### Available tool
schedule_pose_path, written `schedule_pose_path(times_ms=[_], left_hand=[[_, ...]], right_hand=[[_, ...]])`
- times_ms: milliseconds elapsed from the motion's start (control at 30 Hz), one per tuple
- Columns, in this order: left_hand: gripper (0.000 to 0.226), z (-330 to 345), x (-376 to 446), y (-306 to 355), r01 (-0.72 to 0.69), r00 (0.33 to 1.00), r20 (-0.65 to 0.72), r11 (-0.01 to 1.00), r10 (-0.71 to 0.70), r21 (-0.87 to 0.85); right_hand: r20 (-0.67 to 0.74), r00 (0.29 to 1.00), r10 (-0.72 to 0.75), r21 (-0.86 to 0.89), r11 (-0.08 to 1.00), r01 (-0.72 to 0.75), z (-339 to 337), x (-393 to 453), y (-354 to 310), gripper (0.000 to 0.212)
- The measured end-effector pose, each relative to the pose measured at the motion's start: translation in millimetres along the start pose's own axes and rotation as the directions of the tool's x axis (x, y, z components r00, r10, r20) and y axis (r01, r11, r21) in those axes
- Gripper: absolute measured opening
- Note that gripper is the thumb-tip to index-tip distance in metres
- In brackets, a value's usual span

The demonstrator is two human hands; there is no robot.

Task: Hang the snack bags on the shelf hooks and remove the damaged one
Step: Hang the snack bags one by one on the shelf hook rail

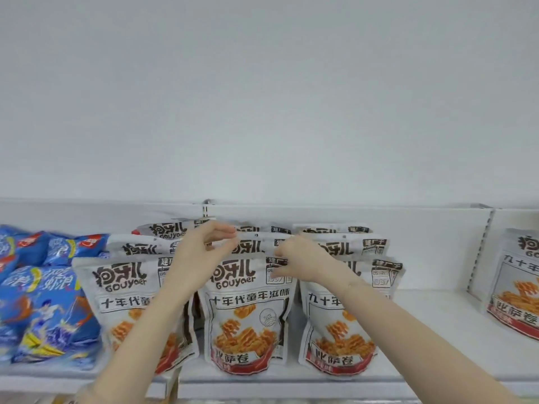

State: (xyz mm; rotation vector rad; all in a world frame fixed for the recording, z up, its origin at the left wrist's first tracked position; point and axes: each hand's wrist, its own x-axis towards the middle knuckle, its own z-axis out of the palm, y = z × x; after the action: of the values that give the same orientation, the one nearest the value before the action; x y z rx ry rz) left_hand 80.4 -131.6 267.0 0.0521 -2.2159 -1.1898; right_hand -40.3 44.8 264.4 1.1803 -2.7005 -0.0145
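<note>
Item: white Gouyaer snack bag (256, 243), second in the middle column of three columns of the same product, standing or hanging above a white shelf (431, 330). Only its top strip is seen, behind the front middle bag (248, 313); a small hang hole is visible in that strip, near its centre. No hook can be made out through it.

Left hand (201, 252): raised at the strip's left end, fingertips (230, 230) curled over the top edge, thumb beneath. It is closed in a pinch on the bag's upper left corner.

Right hand (300, 260): set at the strip's right end, fingers bent inward and down. A pinch on the upper right corner is judged likely, but the contact itself is hidden by the knuckles.

Governing relation: the top strip runs left to right, and the hands are placed at its two ends, so the hang hole lies between them, slightly nearer the left hand. The bag is held broadside to the back panel (350, 223).

Neighbouring stock: blue snack bags (49, 310) to the left; a further Gouyaer bag (516, 284) in the next bay to the right.

Damage: none can be discerned on any bag from this view.
</note>
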Motion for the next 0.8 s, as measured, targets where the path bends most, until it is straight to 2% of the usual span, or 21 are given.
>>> schedule_pose_path(times_ms=[67, 133, 233, 333, 400, 467, 533, 600, 667, 733, 800], left_hand=[[0.019, -8.5, -14.5, -16.7, 0.012, 1.000, -0.018, 0.999, -0.011, 0.032], [0.029, -17.1, -26.2, -29.4, 0.015, 0.999, -0.052, 0.996, -0.010, 0.088], [0.055, -29.8, -36.1, -45.8, 0.007, 0.985, -0.173, 0.985, 0.023, 0.170], [0.076, -36.2, -43.3, -60.8, 0.050, 0.975, -0.219, 0.998, -0.042, 0.028], [0.075, -33.4, -49.1, -69.0, 0.104, 0.987, -0.113, 0.992, -0.111, -0.065], [0.066, -30.0, -53.6, -72.8, 0.132, 0.991, 0.022, 0.987, -0.130, -0.090], [0.048, -26.1, -56.8, -71.3, 0.143, 0.986, 0.111, 0.973, -0.124, -0.180], [0.028, -22.4, -60.2, -65.1, 0.137, 0.985, 0.133, 0.962, -0.107, -0.238], [0.003, -17.5, -63.0, -61.8, 0.110, 0.993, 0.078, 0.954, -0.092, -0.280], [0.022, -12.2, -67.3, -64.5, 0.057, 0.998, 0.004, 0.948, -0.058, -0.313], [0.035, -9.4, -72.1, -65.1, 0.039, 0.997, -0.047, 0.935, -0.059, -0.353]], right_hand=[[-0.070, 0.997, 0.031, -0.010, 0.999, -0.032, 3.7, 6.0, -11.0, 0.026], [-0.157, 0.986, 0.062, 0.045, 0.997, -0.055, 0.9, 8.0, -18.7, 0.032], [-0.328, 0.935, 0.131, 0.211, 0.975, -0.063, -13.7, 6.1, -27.5, 0.036], [-0.501, 0.830, 0.246, 0.326, 0.942, -0.082, -43.2, -6.6, -34.0, 0.035], [-0.557, 0.784, 0.275, 0.328, 0.940, -0.097, -66.7, -18.8, -35.2, 0.037], [-0.574, 0.758, 0.310, 0.385, 0.919, -0.084, -86.5, -33.1, -35.1, 0.039], [-0.560, 0.741, 0.371, 0.478, 0.875, -0.076, -98.5, -46.1, -33.9, 0.037], [-0.543, 0.725, 0.424, 0.568, 0.821, -0.054, -101.8, -55.4, -33.2, 0.041], [-0.513, 0.719, 0.469, 0.636, 0.770, -0.047, -96.6, -61.8, -35.3, 0.044], [-0.490, 0.698, 0.522, 0.699, 0.714, -0.044, -87.1, -65.6, -38.5, 0.041], [-0.450, 0.660, 0.602, 0.818, 0.574, 0.036, -75.2, -71.8, -41.7, 0.034]])
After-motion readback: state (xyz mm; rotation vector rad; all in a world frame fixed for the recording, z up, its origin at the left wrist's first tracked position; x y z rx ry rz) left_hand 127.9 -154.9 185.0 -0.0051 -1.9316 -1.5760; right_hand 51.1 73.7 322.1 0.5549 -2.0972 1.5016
